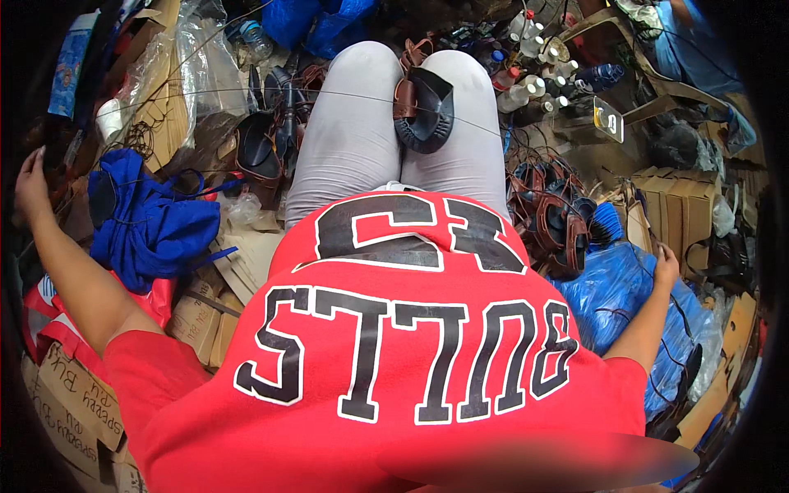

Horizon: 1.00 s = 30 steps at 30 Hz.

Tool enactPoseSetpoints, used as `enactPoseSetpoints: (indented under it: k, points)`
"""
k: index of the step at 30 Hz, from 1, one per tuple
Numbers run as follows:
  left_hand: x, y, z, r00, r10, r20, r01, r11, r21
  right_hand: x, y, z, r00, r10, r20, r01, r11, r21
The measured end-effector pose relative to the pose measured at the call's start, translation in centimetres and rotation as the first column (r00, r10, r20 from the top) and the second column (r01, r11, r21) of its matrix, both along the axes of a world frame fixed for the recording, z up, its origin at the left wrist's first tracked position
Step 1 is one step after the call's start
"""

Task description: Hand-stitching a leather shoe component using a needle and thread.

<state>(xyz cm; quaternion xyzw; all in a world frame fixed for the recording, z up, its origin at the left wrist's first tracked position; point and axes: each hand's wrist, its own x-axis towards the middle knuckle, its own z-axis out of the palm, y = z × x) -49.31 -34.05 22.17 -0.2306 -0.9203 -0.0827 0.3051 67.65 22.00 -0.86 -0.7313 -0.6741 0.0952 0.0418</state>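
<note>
Between my knees sits a partly sewn dark leather shoe (429,123) with a brown leather piece (404,100) beside it and a gathered, stitched edge. From the shoe, a thin thread (329,89) stretches out to both sides. Far out at the left, my left hand (33,187) has its fingers pinched together, on the line of the thread. My right hand (666,268) is out at the right above blue plastic, its fingers closed too. At both hands the thread is too fine to follow clearly. Both arms are spread wide.
Blue cloth (152,218) lies inside my left arm. Brown shoe uppers (555,209) are piled right of my knees, near a blue plastic bag (612,296). Several small bottles (534,78) stand at the far right. Cardboard boxes (678,205) and flattened cardboard (78,403) surround me.
</note>
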Motion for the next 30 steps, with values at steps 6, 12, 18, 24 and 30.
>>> enactPoseSetpoints:
  k: [6, 12, 18, 24, 30]
  points:
    - [21.9, 22.7, -11.8, 0.493, -0.609, 0.621, 0.516, 0.779, 0.355, -12.9, -2.1, -1.9, 0.880, 0.364, -0.303, -0.469, 0.759, -0.451]
    - [45.7, 34.0, -19.3, -0.224, -0.833, 0.507, 0.870, 0.063, 0.489, -41.1, -9.3, 3.4, 0.492, 0.512, -0.704, -0.757, 0.651, -0.056]
    - [48.2, 38.4, -21.7, -0.335, -0.671, 0.662, 0.832, 0.119, 0.542, -46.3, -8.2, 2.1, 0.328, 0.610, -0.721, -0.807, 0.578, 0.121]
    - [48.3, 39.1, -21.8, -0.417, -0.508, 0.754, 0.791, 0.205, 0.576, -46.3, -7.3, 1.0, 0.269, 0.558, -0.785, -0.853, 0.517, 0.075]
    - [48.4, 39.0, -22.8, -0.551, -0.436, 0.711, 0.653, 0.305, 0.693, -46.4, -8.4, -0.1, 0.231, 0.453, -0.861, -0.861, 0.507, 0.036]
